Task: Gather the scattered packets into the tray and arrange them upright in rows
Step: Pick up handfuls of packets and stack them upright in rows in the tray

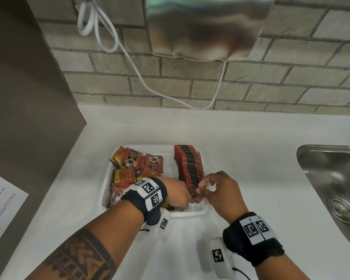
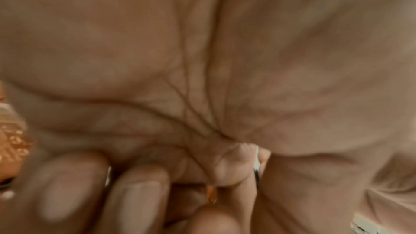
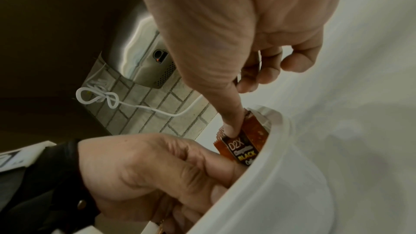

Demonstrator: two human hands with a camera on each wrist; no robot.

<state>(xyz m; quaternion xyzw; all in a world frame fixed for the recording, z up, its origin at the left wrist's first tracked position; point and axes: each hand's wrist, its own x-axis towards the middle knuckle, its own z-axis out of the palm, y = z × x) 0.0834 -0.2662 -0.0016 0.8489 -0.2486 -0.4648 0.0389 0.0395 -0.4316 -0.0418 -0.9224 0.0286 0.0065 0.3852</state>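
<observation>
A white tray [image 1: 190, 214] sits on the white counter. Along its right side stands a row of upright orange-and-black packets [image 1: 189, 164]. Loose packets [image 1: 133, 164] lie jumbled in its left half. My right hand [image 1: 200, 189] pinches the front packet [image 3: 242, 150] of the row at its top edge, the thumb [image 3: 231, 127] pressing on it. My left hand [image 1: 187, 199] is curled inside the tray just left of that packet. It holds packets, with an orange edge [image 2: 210, 195] showing between its fingers. The palm fills the left wrist view.
A steel sink [image 1: 331, 178] is set into the counter at the right. A steel appliance [image 1: 206, 27] hangs on the brick wall, its white cable [image 1: 129, 57] drooping to the counter's back edge. A printed sheet [image 1: 2, 203] lies at the left beside a brown panel.
</observation>
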